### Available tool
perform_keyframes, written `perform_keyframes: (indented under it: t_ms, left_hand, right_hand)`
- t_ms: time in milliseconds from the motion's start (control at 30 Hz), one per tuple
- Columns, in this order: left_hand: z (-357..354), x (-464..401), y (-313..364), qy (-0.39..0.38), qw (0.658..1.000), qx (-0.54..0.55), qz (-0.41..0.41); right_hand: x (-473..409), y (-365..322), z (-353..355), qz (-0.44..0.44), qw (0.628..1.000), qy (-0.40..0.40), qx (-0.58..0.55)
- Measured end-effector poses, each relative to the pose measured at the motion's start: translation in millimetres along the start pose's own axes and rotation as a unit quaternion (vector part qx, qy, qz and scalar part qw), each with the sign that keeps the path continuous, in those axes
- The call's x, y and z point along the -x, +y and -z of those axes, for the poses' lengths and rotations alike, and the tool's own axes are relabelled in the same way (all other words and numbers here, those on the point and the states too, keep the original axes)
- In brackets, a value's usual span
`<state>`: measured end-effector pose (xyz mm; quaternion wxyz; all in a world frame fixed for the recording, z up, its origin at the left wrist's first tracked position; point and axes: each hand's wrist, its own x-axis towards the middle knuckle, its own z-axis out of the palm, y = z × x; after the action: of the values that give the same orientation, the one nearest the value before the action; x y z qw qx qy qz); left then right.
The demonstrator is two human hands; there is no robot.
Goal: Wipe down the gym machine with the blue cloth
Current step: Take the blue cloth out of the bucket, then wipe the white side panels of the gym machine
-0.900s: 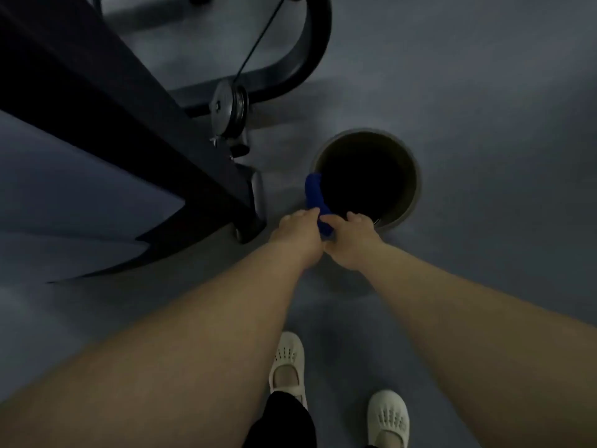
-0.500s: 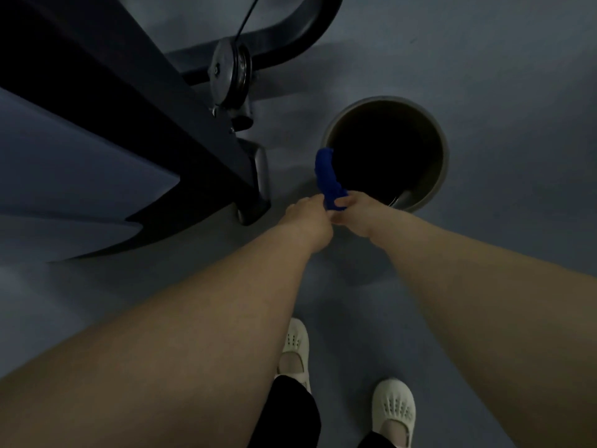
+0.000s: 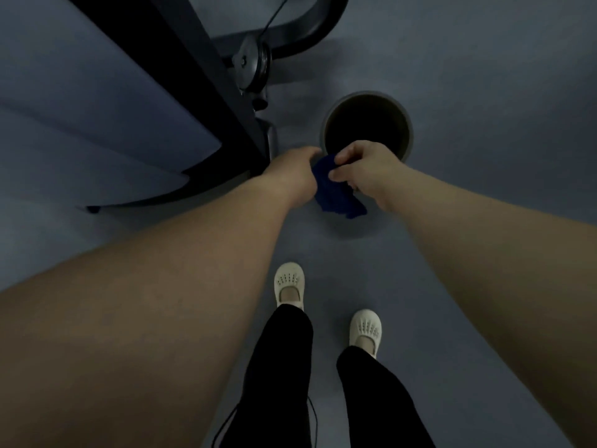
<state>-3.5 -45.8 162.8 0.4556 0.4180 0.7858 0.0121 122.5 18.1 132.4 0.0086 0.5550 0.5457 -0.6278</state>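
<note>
The blue cloth (image 3: 336, 192) hangs between my two hands, just in front of a round bucket. My left hand (image 3: 290, 173) grips its left edge and my right hand (image 3: 361, 169) pinches its upper right part between thumb and curled fingers. The cloth's lower end droops below my hands. The gym machine's black frame (image 3: 206, 79) slants down at the upper left, with a pulley wheel (image 3: 252, 64) and a thin cable on it. Its foot (image 3: 269, 140) rests on the floor close to my left hand.
A round dark bucket (image 3: 403, 114) stands on the grey floor just beyond my hands. A curved black bar (image 3: 303, 24) of the machine runs behind the pulley. My feet in white shoes (image 3: 289, 282) stand below, with a thin black cord hanging by my left leg.
The cloth stuck up over the bucket's rim before; now it hangs lower, spread between my hands. My right hand has turned and moved apart from the left. The view has pulled back.
</note>
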Motion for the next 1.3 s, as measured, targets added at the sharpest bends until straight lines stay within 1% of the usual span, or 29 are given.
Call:
perform_keyframes:
  t_ms: [67, 167, 267, 333, 433, 500, 567, 633, 700, 767, 833, 900, 1000, 1100, 1133, 1167, 1200, 1233, 1267, 1300]
  left_hand:
    - [16, 30, 9, 0.000, 1.000, 0.015, -0.016]
    - [48, 75, 24, -0.001, 0.999, 0.025, -0.041]
    - [87, 123, 40, 0.000, 0.998, -0.001, -0.060]
    - [112, 154, 49, 0.009, 0.998, 0.024, -0.059]
    - [149, 199, 64, 0.060, 0.995, 0.060, -0.059]
    - [173, 231, 73, 0.096, 0.991, 0.074, -0.059]
    - [195, 268, 80, 0.131, 0.985, 0.095, -0.067]
    - [217, 308, 84, 0.187, 0.974, 0.095, -0.082]
    - [237, 346, 87, 0.231, 0.964, 0.094, -0.095]
    - [257, 381, 89, 0.248, 0.956, 0.103, -0.118]
    - [274, 413, 93, 0.248, 0.948, 0.130, -0.152]
    - [290, 444, 99, 0.250, 0.939, 0.149, -0.183]
    - [315, 481, 100, 0.256, 0.933, 0.139, -0.212]
    - [341, 511, 86, 0.279, 0.935, 0.065, -0.211]
    - [350, 517, 78, 0.288, 0.933, 0.046, -0.213]
    - [356, 522, 70, 0.294, 0.928, 0.047, -0.224]
    - [360, 526, 62, 0.298, 0.921, 0.068, -0.240]
    - [363, 526, 52, 0.319, 0.909, 0.091, -0.253]
    - [367, 524, 42, 0.357, 0.889, 0.111, -0.264]
    - [368, 524, 34, 0.393, 0.869, 0.137, -0.267]
  right_hand:
    - [32, -25, 6, 0.029, 0.999, -0.028, 0.025]
    - [77, -70, 17, 0.091, 0.989, -0.046, 0.107]
    - [119, -120, 24, 0.158, 0.975, -0.026, 0.155]
    - [148, -150, 26, 0.216, 0.958, 0.002, 0.186]
    - [188, -189, 30, 0.282, 0.937, 0.050, 0.202]
    - [216, -214, 32, 0.303, 0.926, 0.058, 0.216]
    - [247, -238, 33, 0.321, 0.908, 0.060, 0.262]
    - [278, -262, 34, 0.353, 0.897, 0.068, 0.256]
    - [309, -284, 34, 0.401, 0.885, 0.079, 0.224]
    - [338, -307, 32, 0.447, 0.862, 0.097, 0.218]
    - [367, -330, 28, 0.486, 0.835, 0.121, 0.229]
    - [393, -350, 24, 0.500, 0.825, 0.131, 0.227]
    - [428, -374, 14, 0.508, 0.821, 0.141, 0.221]
    - [457, -395, 2, 0.511, 0.817, 0.160, 0.212]
    - [466, -400, -3, 0.504, 0.822, 0.152, 0.216]
    - [474, -405, -8, 0.492, 0.836, 0.130, 0.206]
    - [482, -408, -14, 0.474, 0.860, 0.086, 0.166]
    - [490, -412, -20, 0.448, 0.887, 0.033, 0.102]
    - [497, -414, -27, 0.423, 0.905, -0.005, 0.039]
    - [501, -417, -35, 0.407, 0.913, -0.026, -0.004]
